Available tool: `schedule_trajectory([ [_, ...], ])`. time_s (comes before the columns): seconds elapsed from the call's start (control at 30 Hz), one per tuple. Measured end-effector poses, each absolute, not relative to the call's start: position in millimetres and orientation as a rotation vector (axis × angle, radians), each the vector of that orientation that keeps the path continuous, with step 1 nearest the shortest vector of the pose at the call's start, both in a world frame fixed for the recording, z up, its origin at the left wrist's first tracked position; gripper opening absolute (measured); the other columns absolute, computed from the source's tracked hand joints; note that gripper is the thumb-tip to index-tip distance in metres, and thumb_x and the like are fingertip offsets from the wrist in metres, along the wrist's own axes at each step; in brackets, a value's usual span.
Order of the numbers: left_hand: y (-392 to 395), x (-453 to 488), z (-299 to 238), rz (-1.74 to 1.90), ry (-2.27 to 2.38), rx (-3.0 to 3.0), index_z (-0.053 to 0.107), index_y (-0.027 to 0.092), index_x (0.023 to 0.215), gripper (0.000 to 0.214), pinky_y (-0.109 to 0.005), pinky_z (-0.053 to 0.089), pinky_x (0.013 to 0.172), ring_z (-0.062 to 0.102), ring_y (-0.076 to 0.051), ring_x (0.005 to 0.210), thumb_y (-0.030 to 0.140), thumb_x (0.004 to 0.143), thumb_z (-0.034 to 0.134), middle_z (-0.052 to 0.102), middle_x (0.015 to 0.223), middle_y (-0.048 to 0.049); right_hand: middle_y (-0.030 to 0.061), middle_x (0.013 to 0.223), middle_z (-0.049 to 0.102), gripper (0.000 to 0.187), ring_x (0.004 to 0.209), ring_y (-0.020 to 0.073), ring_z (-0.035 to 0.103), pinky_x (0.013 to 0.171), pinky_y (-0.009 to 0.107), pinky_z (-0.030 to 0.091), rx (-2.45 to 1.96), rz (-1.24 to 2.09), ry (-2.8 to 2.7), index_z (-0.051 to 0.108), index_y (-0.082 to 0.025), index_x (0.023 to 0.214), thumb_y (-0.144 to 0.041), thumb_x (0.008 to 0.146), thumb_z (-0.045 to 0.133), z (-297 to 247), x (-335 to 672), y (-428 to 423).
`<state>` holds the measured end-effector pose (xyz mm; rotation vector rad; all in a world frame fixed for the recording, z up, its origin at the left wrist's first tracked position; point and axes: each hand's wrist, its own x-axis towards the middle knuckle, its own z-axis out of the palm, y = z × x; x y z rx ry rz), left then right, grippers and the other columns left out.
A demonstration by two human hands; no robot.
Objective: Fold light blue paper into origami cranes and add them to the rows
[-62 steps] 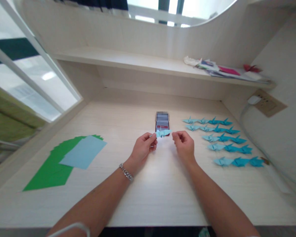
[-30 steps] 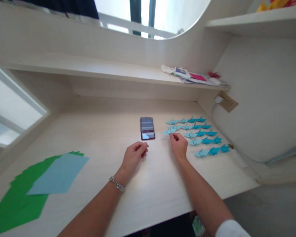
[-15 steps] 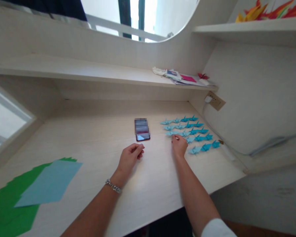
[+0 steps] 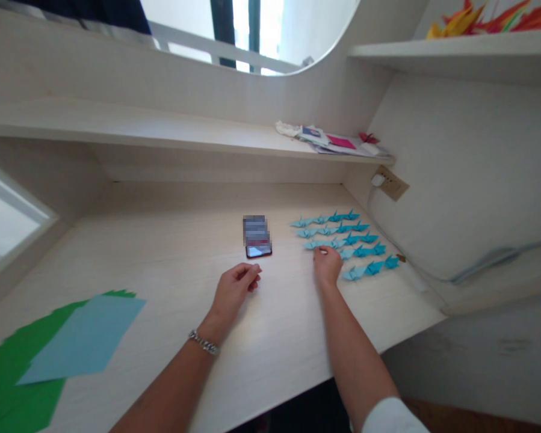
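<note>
Pale blue crane (image 4: pixel 310 245): folded paper; low, stretched sideways; lying on the desk (image 4: pixel 274 325) at the left end of the third row from the back; near right edge partly hidden
Other cranes (image 4: pixel 336 243): folded paper; paler at left, deeper blue at right
Rows: five, running sideways; neighbouring cranes close together, nearly end to end

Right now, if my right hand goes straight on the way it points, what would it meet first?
The right hand would probably first meet the pale blue origami crane at the left end of the third row from the back; they look very close, but actual contact is unclear.
</note>
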<state>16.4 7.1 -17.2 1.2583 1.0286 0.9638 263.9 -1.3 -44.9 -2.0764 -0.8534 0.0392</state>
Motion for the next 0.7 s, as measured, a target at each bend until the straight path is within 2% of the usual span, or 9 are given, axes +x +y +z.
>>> schedule_trajectory([
  [0.7, 7.7, 15.9, -16.8, 0.943, 1.045, 1.271, 0.066, 0.014, 0.073, 0.033, -0.024, 0.043, 0.052, 0.054, -0.013, 0.054, 0.047, 0.071, 0.065, 0.062, 0.064, -0.0036, 0.0093, 0.079, 0.072, 0.025, 0.074, 0.0232, 0.064, 0.073, 0.031, 0.044, -2.133, 0.053, -0.846, 0.072, -0.018, 0.081, -0.03, 0.073, 0.053, -38.3, 259.0, -6.6],
])
